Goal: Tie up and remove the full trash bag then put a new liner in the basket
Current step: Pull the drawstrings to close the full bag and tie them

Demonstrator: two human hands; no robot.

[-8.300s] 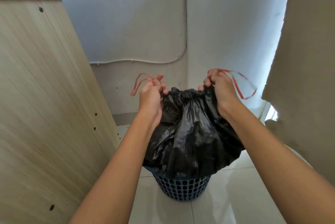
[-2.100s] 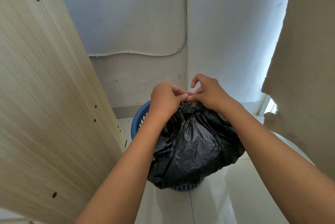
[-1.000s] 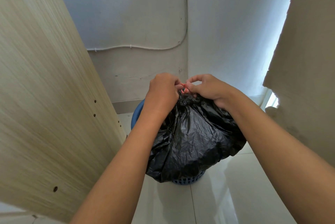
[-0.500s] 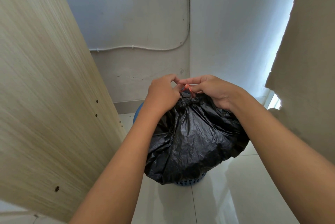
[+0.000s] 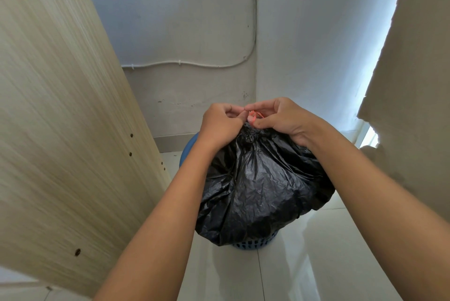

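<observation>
In the corner of the room, a full black trash bag [image 5: 258,186] bulges out of a blue basket [image 5: 255,243], which stands on the pale tiled floor [image 5: 304,264]; only the basket's lower lattice and a sliver of rim at the left show past the plastic. The bag's neck is gathered into a tight pucker at the top, where a loop of red drawstring [image 5: 253,115] emerges. The left hand [image 5: 220,124] and the right hand [image 5: 280,119] meet above this pucker, fingers curled, each pinching the drawstring between thumb and fingertips. A wood-grain cabinet panel [image 5: 60,106] rises at the left. A white cable [image 5: 194,64] runs along the back wall [image 5: 182,20]. A beige curtain [image 5: 414,106] hangs at the right.
</observation>
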